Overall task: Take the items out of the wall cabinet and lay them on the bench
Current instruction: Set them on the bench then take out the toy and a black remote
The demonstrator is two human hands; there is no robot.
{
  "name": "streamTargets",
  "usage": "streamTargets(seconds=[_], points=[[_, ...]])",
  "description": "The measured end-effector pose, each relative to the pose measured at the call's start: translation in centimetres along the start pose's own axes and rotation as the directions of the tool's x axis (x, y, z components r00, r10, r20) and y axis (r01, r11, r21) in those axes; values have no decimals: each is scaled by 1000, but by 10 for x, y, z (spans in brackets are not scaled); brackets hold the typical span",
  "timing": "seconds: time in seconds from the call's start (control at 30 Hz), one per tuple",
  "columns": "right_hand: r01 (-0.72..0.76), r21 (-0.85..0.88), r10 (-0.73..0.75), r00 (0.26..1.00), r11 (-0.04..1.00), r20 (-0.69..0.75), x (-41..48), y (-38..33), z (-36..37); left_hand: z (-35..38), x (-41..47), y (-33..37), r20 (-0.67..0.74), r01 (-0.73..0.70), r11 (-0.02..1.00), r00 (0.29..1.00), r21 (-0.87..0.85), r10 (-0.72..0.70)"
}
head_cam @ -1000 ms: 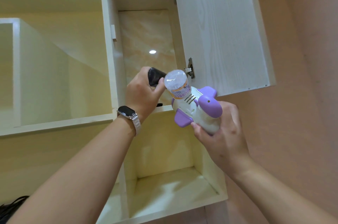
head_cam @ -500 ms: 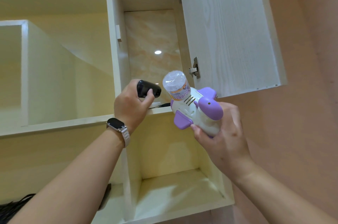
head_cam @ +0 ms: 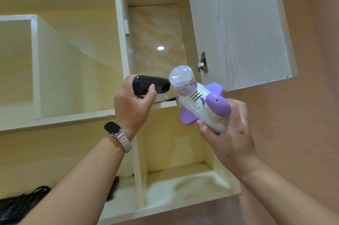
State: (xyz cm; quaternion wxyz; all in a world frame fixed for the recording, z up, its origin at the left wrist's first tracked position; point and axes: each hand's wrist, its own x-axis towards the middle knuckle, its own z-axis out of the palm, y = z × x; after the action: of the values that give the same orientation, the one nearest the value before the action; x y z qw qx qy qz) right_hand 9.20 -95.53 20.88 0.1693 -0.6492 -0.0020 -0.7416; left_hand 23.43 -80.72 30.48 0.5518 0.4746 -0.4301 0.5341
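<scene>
Before the cabinet (head_cam: 120,13), left hand (head_cam: 134,109) grips black device (head_cam: 146,85), right hand (head_cam: 231,144) bubble toy (head_cam: 194,103).

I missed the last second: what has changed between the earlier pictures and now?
The left hand, gripping the black device, has drawn it out of the cabinet, leftward and slightly down. The right hand still holds the purple-and-white bubble toy as before.
</scene>
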Motion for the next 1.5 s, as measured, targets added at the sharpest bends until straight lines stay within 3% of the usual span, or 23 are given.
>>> streamTargets(seconds=[0.23, 0.4, 0.53, 0.77, 1.0, 1.1, 1.37, 1.5], points=[[-10, -122, 4, 999, 992, -52, -16, -38, 6, -25, -13, -4, 36, 6, 978, 999, -206, 1], [-17, -246, -14, 992, 969, -122, -35, -68, 11, -46, -28, -23, 92, 50, 909, 996, -415, -13], [-49, -369, 3, 992, 928, -124, -63, -92, 4, -58, -45, -31, 73, 98, 873, 995, -477, -72], [-90, -542, 5, 988, 835, -156, -97, -145, -23, -69, -78, -16, 239, 239, 715, 966, -658, -103], [-134, -700, 34, 987, 702, -155, -133, -203, -66, -70, -133, 24, 493, 510, 474, 853, -718, -172], [-186, -753, 35, 977, 632, -211, -152, -230, -91, -79, -160, 52, 546, 563, 391, 821, -729, -166], [-323, -767, 128, 944, 554, -305, -204, -336, -160, -143, -212, 152, 763, 754, 157, 646, -638, -1], [-398, -763, 91, 907, 510, -412, -232, -410, -195, -202, -230, 217, 847, 848, 15, 527, -530, 72]])
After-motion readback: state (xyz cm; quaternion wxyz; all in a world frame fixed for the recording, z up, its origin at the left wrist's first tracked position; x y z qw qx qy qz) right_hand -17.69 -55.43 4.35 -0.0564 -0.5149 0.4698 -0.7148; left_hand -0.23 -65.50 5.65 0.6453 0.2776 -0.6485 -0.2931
